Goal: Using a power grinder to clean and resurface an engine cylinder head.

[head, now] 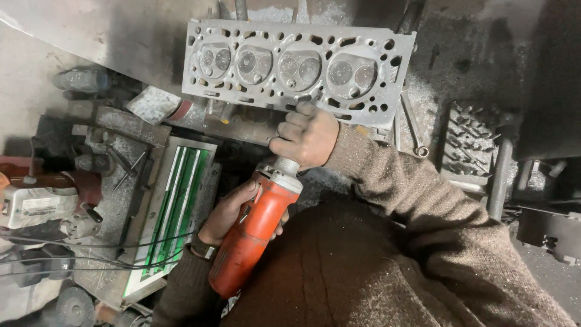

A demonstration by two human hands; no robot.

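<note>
A dusty workshop counter (121, 36), grey with metal filings, carries the work. Nearest to the person, the left hand (233, 212) is wrapped around the body of a red grinder (254, 233), which points up and away. Just beyond it, the right hand (308, 136) is clenched around the metal neck of the grinder. Directly past this hand lies a grey cylinder head (296, 66), chambers facing up. A wrench (414, 130) lies right of the right hand, a green tray (175, 206) left of the left hand.

An engine repair workshop: a cylinder head (296, 69), a spanner (414, 130) and metal filings cover the grimy bench (436, 54).
</note>
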